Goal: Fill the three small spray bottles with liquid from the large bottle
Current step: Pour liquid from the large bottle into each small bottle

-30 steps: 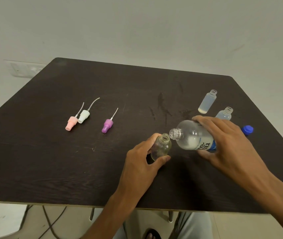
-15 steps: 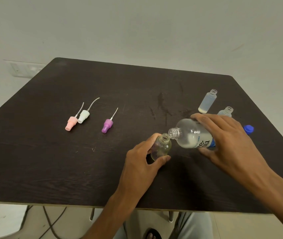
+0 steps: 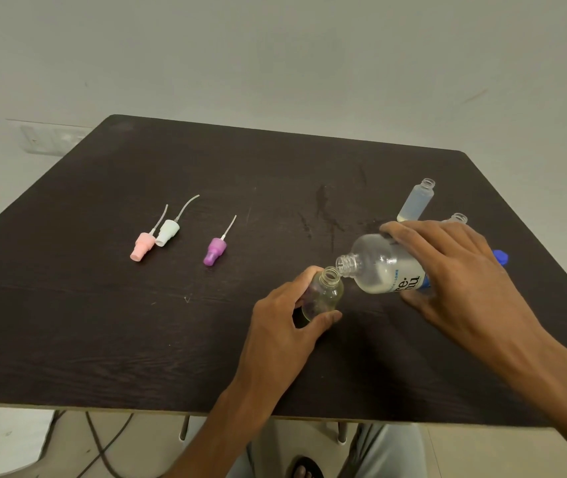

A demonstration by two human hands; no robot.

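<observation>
Large bottle (image 3: 384, 267) tilted in right hand (image 3: 447, 270), mouth at small bottle (image 3: 323, 293) gripped by left hand (image 3: 285, 326); dark scuffed bench (image 3: 68, 322), pale wall (image 3: 275, 56).

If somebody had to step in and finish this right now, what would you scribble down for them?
Left hand: fingers wrapped around the round small bottle, open, standing on the table.
Right hand: holds the large bottle tipped, its mouth at the small bottle's neck.
Two other small bottles: the tall one behind, open, with a little liquid at the bottom; the other mostly hidden by the right hand.
Blue cap lies at the right.
Pink, white and purple spray tops lie at the left, unattached.
Left: finish this pour, check the other two bottles.
</observation>
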